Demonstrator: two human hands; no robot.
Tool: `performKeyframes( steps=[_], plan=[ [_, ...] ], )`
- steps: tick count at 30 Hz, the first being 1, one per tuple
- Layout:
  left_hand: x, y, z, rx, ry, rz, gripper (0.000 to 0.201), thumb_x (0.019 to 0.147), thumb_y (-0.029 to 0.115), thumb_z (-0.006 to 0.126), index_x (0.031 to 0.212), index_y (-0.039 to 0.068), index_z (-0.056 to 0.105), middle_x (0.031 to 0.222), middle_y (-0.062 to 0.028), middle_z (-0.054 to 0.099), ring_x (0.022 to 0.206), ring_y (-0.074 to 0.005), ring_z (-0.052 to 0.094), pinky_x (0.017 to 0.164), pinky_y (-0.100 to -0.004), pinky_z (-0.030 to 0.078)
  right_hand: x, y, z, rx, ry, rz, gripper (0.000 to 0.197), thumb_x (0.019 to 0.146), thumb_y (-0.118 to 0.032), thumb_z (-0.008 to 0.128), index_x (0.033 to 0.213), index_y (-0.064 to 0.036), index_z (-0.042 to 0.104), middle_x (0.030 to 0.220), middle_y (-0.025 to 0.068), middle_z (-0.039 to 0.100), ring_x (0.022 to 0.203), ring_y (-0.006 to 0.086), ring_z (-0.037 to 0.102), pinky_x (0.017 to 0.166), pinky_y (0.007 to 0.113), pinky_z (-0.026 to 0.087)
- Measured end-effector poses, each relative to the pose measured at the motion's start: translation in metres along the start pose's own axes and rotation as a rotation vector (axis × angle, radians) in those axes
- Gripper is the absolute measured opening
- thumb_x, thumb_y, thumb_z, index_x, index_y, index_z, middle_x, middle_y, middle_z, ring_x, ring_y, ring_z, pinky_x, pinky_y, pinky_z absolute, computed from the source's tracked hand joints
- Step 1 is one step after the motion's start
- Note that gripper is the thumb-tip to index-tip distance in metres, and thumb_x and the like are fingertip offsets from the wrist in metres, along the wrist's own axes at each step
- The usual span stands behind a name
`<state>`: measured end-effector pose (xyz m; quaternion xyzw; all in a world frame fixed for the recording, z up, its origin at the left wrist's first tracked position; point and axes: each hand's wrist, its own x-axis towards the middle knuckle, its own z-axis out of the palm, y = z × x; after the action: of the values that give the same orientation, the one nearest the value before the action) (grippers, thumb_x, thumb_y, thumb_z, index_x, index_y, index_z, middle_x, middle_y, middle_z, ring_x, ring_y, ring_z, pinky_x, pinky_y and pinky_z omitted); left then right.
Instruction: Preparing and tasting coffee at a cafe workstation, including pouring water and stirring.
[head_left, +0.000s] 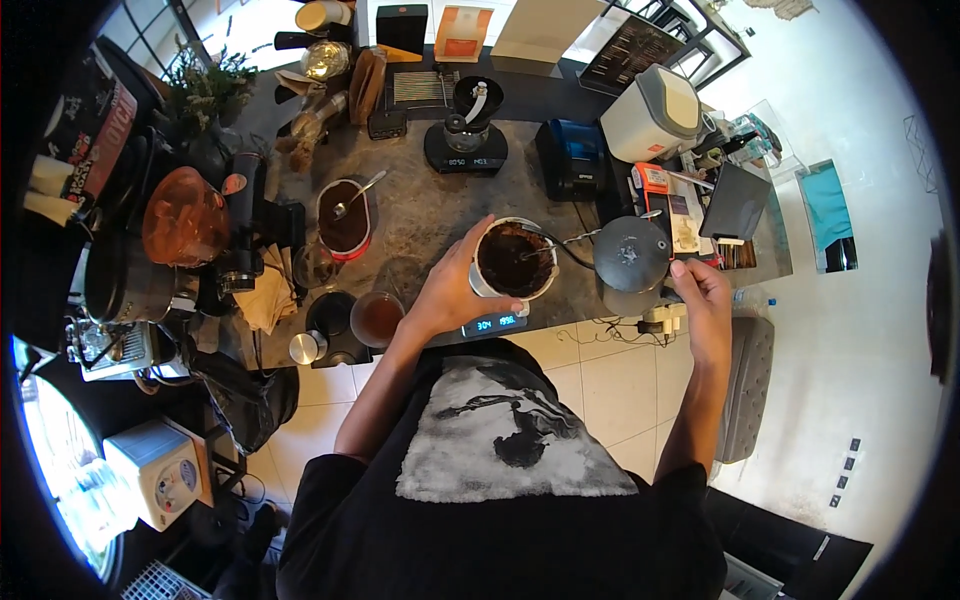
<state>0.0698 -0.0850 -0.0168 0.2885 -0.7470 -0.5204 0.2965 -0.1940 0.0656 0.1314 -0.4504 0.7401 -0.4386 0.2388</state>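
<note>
A round, pale-rimmed vessel (pixel 515 289) with wet, dark coffee grounds inside stands at the front of the counter, by a lit scale (pixel 494 325). My left hand (pixel 447 288) is wrapped round its left side, thumb along the near side. To the right is a dark gooseneck kettle (pixel 632 255), its thin spout (pixel 568 248) reaching over toward the vessel. My right hand (pixel 704 297) is closed with fingers pinched at the kettle's right side, where the handle is mostly hidden. Whether water is flowing cannot be made out.
A red-based container of brown powder with a spoon (pixel 343 222) stands left. Nearer are a glass of brown liquid (pixel 377 320) and a grinder with an orange hopper (pixel 187 217). Behind are a second scale with a dripper (pixel 466 147), a blue-black printer (pixel 570 160) and a white bin (pixel 652 113).
</note>
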Motion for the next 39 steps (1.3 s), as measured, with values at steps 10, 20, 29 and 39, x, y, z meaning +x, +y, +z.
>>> performKeyframes(
  steps=[10, 20, 29, 39],
  plan=[
    [0.002, 0.002, -0.001, -0.001, -0.006, -0.022, 0.115, 0.056, 0.040, 0.091, 0.147, 0.005, 0.029, 0.135, -0.0212, 0.051, 0.127, -0.0357, 0.048, 0.106, -0.0422, 0.039, -0.001, -0.006, 0.009, -0.005, -0.020, -0.010, 0.037, 0.094, -0.020, 0.062, 0.065, -0.0033, 0.046, 0.063, -0.0073, 0.035, 0.061, 0.0037, 0.030, 0.053, 0.025, 0.023],
    [0.003, -0.004, 0.001, -0.068, -0.011, 0.020, 0.112, 0.058, 0.036, 0.091, 0.145, 0.001, 0.031, 0.137, -0.0204, 0.050, 0.129, -0.0313, 0.048, 0.108, -0.0385, 0.037, -0.002, -0.005, 0.012, 0.013, -0.020, -0.034, 0.034, 0.093, -0.021, 0.063, 0.066, -0.0034, 0.050, 0.060, -0.0082, 0.033, 0.056, 0.0018, 0.029, 0.049, 0.025, 0.021],
    [0.005, -0.008, 0.006, -0.190, -0.034, -0.016, 0.110, 0.057, 0.026, 0.092, 0.145, 0.002, 0.030, 0.135, -0.0160, 0.053, 0.126, -0.0260, 0.051, 0.106, -0.0363, 0.039, -0.004, -0.011, 0.008, 0.016, -0.054, -0.017, 0.038, 0.093, -0.021, 0.064, 0.064, -0.0029, 0.048, 0.060, -0.0064, 0.035, 0.056, 0.0028, 0.030, 0.049, 0.025, 0.022],
    [0.007, -0.003, 0.004, -0.205, -0.040, 0.003, 0.108, 0.058, 0.018, 0.092, 0.145, 0.003, 0.029, 0.134, -0.0159, 0.054, 0.126, -0.0257, 0.051, 0.107, -0.0371, 0.039, -0.006, -0.014, 0.012, 0.005, -0.022, -0.026, 0.038, 0.094, -0.024, 0.063, 0.065, -0.0024, 0.051, 0.057, -0.0068, 0.035, 0.054, 0.0022, 0.031, 0.048, 0.025, 0.023]
  ],
)
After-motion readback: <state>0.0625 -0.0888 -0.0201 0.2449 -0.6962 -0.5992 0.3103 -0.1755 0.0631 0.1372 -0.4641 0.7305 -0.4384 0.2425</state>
